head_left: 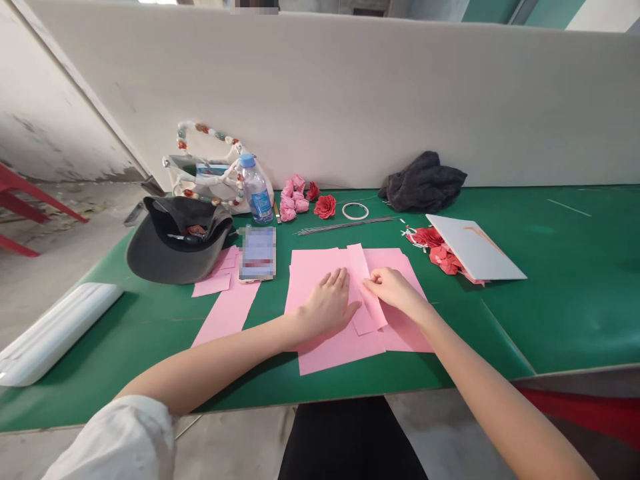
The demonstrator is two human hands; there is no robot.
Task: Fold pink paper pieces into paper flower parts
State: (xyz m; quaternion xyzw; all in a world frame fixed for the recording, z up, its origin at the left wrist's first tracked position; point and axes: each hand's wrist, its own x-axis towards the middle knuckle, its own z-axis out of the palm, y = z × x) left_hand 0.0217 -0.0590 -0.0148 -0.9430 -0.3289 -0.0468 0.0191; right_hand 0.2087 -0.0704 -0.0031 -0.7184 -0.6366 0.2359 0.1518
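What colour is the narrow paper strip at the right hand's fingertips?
Pale pink; the narrow paper strip shows best in the head view.

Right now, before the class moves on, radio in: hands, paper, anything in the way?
Left hand flat on pink paper sheets. Right hand, fingers on narrow pink strip. Phone, screen blurred, beside the sheets, not on them.
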